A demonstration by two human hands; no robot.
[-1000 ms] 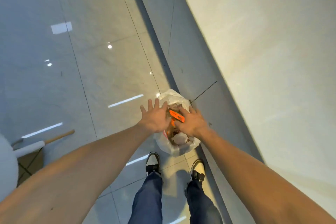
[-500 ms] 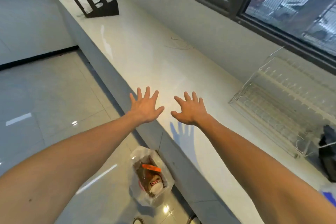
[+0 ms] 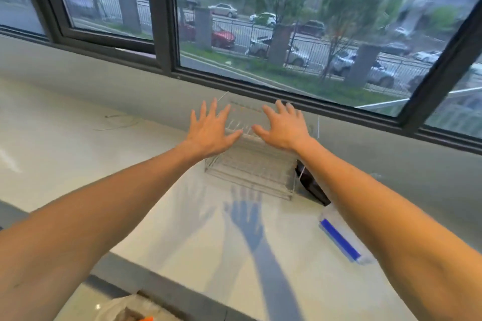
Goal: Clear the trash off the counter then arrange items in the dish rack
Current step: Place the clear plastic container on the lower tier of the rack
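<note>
I see: left hand and right hand, fingers spread apart, empty, above clear wire dish rack on white desk under window; white trash bag on floor.

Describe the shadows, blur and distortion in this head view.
Head view: both spread hands, left hand and right hand, cast bluish shadows on the glossy white counter; the clear wire dish rack and street outside are motion-blurred; the dark window frame splays outward from wide-angle distortion.

You won't find any readable text, label or number here. The blue-striped packet on the counter to your near right is too blurred to read.
</note>
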